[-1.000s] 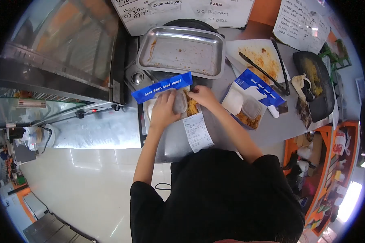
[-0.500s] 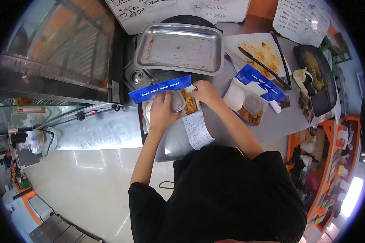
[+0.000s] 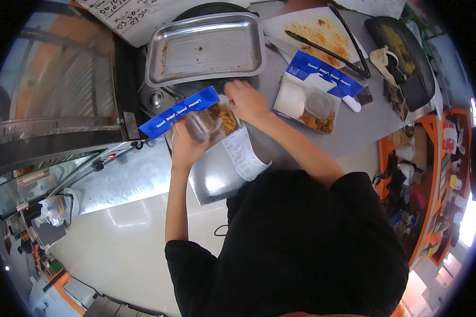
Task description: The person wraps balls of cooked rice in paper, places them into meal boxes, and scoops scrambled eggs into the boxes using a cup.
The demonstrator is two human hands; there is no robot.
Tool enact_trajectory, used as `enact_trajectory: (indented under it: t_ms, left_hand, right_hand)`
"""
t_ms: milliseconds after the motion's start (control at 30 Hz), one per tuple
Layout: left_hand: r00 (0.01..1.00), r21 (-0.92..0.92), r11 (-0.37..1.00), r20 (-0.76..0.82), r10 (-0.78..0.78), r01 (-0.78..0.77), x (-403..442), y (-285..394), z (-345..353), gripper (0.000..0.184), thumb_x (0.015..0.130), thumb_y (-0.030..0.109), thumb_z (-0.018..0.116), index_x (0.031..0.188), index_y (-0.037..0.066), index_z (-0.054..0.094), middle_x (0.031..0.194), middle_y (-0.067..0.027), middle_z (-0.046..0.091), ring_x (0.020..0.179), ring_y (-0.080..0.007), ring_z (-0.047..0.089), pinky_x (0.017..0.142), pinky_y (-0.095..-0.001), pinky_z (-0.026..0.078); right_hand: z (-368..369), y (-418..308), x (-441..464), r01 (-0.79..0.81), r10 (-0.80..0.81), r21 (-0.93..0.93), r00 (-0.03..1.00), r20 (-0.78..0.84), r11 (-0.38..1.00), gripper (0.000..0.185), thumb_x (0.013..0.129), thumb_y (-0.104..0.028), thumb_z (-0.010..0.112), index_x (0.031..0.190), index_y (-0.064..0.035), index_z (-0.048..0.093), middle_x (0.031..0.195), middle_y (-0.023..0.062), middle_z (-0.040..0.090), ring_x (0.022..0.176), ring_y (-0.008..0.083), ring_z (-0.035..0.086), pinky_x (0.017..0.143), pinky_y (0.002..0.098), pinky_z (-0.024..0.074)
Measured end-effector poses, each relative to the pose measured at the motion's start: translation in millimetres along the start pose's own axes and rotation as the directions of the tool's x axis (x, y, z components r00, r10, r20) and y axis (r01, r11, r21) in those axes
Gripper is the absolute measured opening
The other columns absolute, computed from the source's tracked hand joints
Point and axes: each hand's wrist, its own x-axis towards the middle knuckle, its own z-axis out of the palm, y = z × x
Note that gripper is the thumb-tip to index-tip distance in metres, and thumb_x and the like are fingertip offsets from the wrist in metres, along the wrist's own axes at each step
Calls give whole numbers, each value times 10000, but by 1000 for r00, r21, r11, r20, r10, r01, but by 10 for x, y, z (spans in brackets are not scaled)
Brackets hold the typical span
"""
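Note:
My left hand [image 3: 185, 143] is closed around a clear plastic cup with a lid [image 3: 200, 126], tilted over the near-left part of an open food box. The box has a blue printed lid flap [image 3: 180, 112] standing up along its far side. Fried food [image 3: 225, 117] fills its right part. My right hand [image 3: 245, 101] is at the box's far right corner, fingers bent, seemingly gripping its edge; the fingertips are slightly blurred. A printed receipt [image 3: 243, 153] hangs from the near side of the box.
A second open food box [image 3: 308, 105] with rice, a lidded cup and fried food stands to the right. Behind are a metal tray [image 3: 206, 50], a stained white board [image 3: 322, 34] with black tongs [image 3: 322, 50], and a black tub [image 3: 402, 58]. A glass-fronted cabinet [image 3: 63, 90] stands left.
The view has shifted, so the counter things appear further left and higher. My left hand has taken hold of the cup and tilted it. My right hand has slid from the lid flap's end.

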Motion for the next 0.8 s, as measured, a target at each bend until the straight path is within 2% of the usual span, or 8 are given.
enact_trajectory:
  t_ms: [33, 133, 233, 333, 433, 500, 667, 800]
  left_hand:
    - [999, 9, 1000, -32, 19, -19, -10, -44, 17, 718, 540, 185, 769, 1079, -40, 351, 1038, -244, 435, 952, -401, 443, 807, -435, 390]
    - [999, 1, 1000, -48, 16, -16, -32, -100, 15, 722, 528, 152, 756, 1089, -40, 345, 1070, -230, 414, 1028, -386, 400, 877, -424, 349]
    - [997, -64, 998, -71, 5, -10, -42, -123, 34, 742, 525, 152, 757, 1108, -44, 343, 1097, -222, 399, 1068, -379, 382, 908, -413, 332]
    - [994, -157, 987, -104, 12, -28, -34, -162, 55, 750, 529, 146, 753, 1129, -46, 345, 1126, -219, 386, 1102, -371, 364, 935, -410, 310]
    - [992, -129, 991, -122, 9, -25, -43, -130, 54, 726, 537, 140, 744, 1134, -33, 369, 1140, -217, 387, 1108, -371, 365, 939, -411, 310]
    - [991, -149, 988, -132, 8, -28, -30, -113, 42, 699, 544, 139, 734, 1133, -14, 390, 1142, -214, 397, 1095, -378, 384, 928, -408, 330]
    - [992, 238, 969, 87, -94, 71, 4, 6, 22, 674, 540, 166, 726, 1124, 22, 422, 1128, -194, 443, 1011, -386, 455, 871, -399, 395]
    - [983, 359, 933, 182, -35, -33, 24, 80, 35, 686, 531, 184, 731, 1121, 10, 427, 1131, -177, 464, 989, -365, 478, 860, -385, 411]
  right_hand:
    - [-15, 29, -1, 269, -268, -67, 963, 29, 961, 77, 701, -95, 536, 776, -114, 533, 843, 66, 489, 891, 256, 489, 736, 373, 410]
    - [-56, 12, -25, 367, -355, -83, 926, 127, 927, 114, 698, -85, 525, 800, -131, 548, 855, 55, 513, 873, 225, 491, 749, 339, 391]
    - [38, -18, 25, 498, -493, -18, 863, 109, 867, 128, 692, -104, 523, 795, -155, 580, 855, 28, 526, 852, 206, 486, 731, 321, 377]
    - [119, -69, 103, 576, -534, -157, 810, 244, 802, 125, 689, -160, 534, 767, -191, 628, 831, -3, 536, 857, 187, 482, 730, 302, 357]
    - [267, -85, 110, 650, -580, -250, 756, 303, 718, 86, 659, -234, 573, 664, -179, 639, 854, 31, 563, 905, 217, 499, 804, 383, 372]
    - [282, -80, 114, 647, -568, -230, 755, 328, 727, 99, 663, -230, 570, 678, -169, 647, 879, 30, 571, 921, 220, 496, 822, 384, 369]
    - [166, -126, 79, 604, -525, -191, 780, 340, 774, 111, 658, -220, 566, 687, -183, 666, 831, -7, 550, 903, 177, 465, 796, 327, 344]
    - [146, -75, 84, 482, -452, -1, 822, 345, 876, 88, 672, -130, 588, 728, -117, 655, 865, 31, 538, 921, 186, 478, 817, 343, 401]
